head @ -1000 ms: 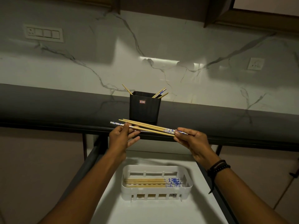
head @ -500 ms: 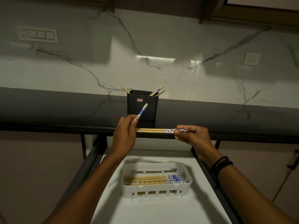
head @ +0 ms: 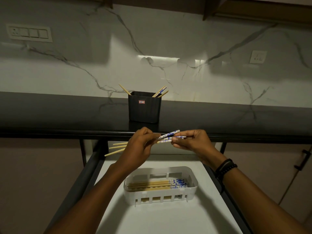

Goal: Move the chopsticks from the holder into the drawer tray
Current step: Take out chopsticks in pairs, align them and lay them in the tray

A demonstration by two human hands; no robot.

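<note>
I see my left hand (head: pixel 140 147) and right hand (head: pixel 190 141) both pinching three chopsticks (head: pixel 166 137), level, above the drawer tray (head: pixel 160 193).

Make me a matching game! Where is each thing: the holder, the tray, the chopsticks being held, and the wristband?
Things:
1 holder
2 tray
3 held chopsticks
4 wristband

Places:
A in the drawer
B on the right arm
C on the counter
D between left hand and right hand

Pairs: 1-C, 2-A, 3-D, 4-B
</note>
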